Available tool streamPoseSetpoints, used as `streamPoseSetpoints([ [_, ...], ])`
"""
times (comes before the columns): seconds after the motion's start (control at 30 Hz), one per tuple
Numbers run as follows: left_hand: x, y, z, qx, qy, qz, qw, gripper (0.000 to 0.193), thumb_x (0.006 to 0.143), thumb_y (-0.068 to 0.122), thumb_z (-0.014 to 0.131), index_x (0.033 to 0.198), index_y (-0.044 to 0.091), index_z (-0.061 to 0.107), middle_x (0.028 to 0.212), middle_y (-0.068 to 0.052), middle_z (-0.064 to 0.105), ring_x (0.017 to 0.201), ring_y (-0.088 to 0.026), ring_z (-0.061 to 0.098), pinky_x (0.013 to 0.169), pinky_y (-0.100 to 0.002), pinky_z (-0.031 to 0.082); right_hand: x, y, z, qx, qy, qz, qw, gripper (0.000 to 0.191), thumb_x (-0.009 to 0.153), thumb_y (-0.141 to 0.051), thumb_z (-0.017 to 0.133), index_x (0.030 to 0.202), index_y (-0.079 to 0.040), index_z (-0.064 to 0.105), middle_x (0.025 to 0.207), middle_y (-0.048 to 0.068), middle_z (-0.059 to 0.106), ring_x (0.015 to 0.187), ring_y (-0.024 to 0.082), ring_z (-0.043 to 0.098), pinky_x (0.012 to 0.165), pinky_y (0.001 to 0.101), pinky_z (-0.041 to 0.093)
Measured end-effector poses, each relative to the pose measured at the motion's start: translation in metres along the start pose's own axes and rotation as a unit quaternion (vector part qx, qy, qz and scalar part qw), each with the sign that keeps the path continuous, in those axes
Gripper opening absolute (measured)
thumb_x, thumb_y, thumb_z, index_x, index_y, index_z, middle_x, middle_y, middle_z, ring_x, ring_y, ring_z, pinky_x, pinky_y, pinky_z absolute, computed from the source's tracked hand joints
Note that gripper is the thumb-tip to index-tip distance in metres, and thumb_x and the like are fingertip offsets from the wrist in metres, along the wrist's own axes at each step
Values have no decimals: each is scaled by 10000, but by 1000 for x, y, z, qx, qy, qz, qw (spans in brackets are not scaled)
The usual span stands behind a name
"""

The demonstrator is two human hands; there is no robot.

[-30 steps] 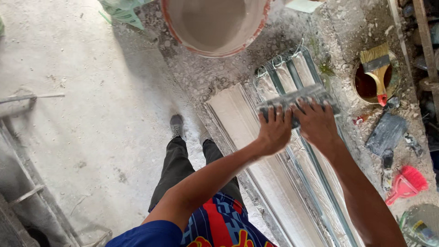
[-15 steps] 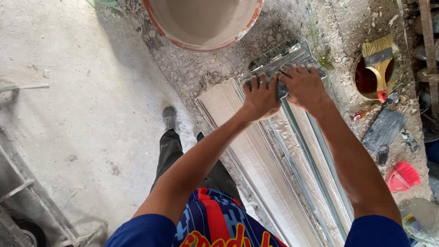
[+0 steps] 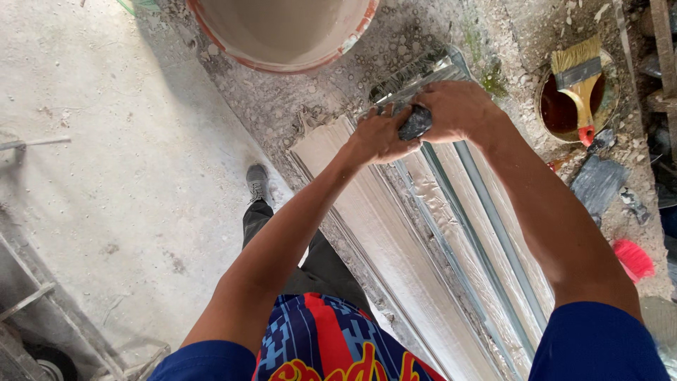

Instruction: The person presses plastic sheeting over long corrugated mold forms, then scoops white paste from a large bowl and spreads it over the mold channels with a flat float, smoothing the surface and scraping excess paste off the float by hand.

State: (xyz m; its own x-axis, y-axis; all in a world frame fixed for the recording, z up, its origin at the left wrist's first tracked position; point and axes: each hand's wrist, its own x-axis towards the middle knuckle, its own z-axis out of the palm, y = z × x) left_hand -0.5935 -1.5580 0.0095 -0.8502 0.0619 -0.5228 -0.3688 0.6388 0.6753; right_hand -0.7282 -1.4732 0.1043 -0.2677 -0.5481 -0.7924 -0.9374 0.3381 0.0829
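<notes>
Long pale slabs (image 3: 381, 240) coated with grey-white paste lie on the ground, running away from me. Both hands meet at their far end. My right hand (image 3: 462, 109) is closed over a dark rounded handle (image 3: 416, 121). My left hand (image 3: 374, 137) presses against the same handle from the left. A ridged grey blade (image 3: 416, 74) sticks out beyond the fingers, at the slabs' far edge. How the handle joins the blade is hidden by my hands.
A large round bucket (image 3: 282, 35) of pale mix stands just beyond the slabs. At the right, a yellow brush (image 3: 582, 85) rests on a can of red-brown liquid (image 3: 557, 113). My shoe (image 3: 257, 183) is left of the slabs. Rubble and a red object (image 3: 631, 257) lie at the right.
Both hands have slid the grey tool along the slabs to their far end. They were spread flat on it before; now they are bunched around its dark handle.
</notes>
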Motion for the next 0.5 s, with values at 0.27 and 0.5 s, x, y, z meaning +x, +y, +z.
streamPoseSetpoints([
  [0.27,-19,34,54,-51,-75,4,996,851,932,718,351,1656,290,222,1470,-193,581,1359,-398,550,1244,-524,349,-48,-4,31,-18,-76,29,997,580,895,-757,573,1135,-249,718,968,29,729,915,209,721,859,424,617],
  [0.5,-34,74,135,-84,-63,51,993,867,954,751,367,1631,245,178,1593,-218,377,1511,-437,266,1237,-565,211,-102,-3,85,-3,-103,32,994,478,855,-627,658,1143,-256,744,1018,32,765,978,230,749,905,441,615],
])
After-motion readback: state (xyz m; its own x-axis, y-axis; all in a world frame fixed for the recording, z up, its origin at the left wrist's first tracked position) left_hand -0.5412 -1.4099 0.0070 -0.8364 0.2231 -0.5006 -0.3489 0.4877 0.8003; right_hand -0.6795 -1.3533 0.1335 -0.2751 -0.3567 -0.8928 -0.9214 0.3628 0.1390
